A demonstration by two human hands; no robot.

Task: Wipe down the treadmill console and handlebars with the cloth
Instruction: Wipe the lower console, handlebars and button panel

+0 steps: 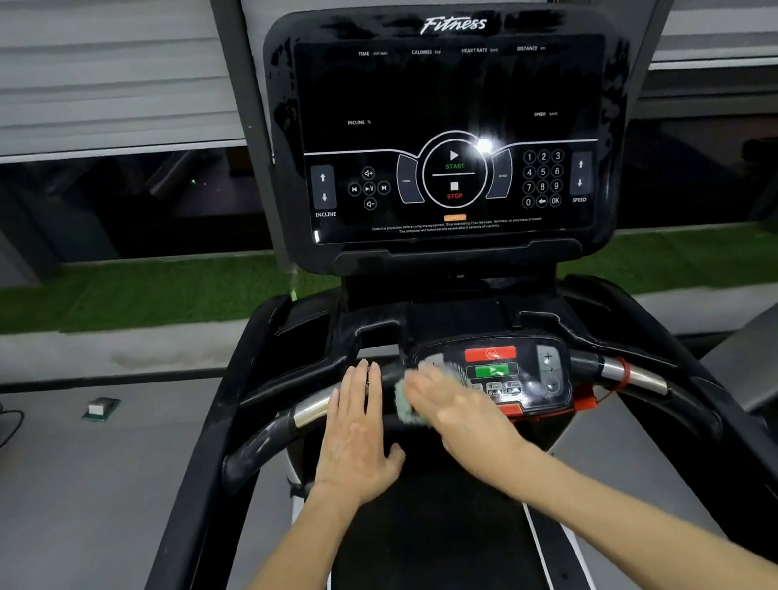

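Note:
The black treadmill console (445,92) stands upright ahead, its screen dark with white labels and a glare spot. Below it a curved front handlebar (308,408) with silver grip sections runs across. A small control panel (520,370) with red and green buttons sits at the bar's middle. My right hand (453,403) lies flat and blurred on a pale green cloth (403,404), pressing it on the panel's left end. My left hand (359,430) rests flat on the handlebar just left of the cloth, fingers together and extended.
Black side rails (697,401) run back along both sides of the running belt (426,574). A red safety cord (620,381) hangs at the right of the panel. A small box (100,408) and cables lie on the grey floor at left. Green turf and window blinds stand beyond.

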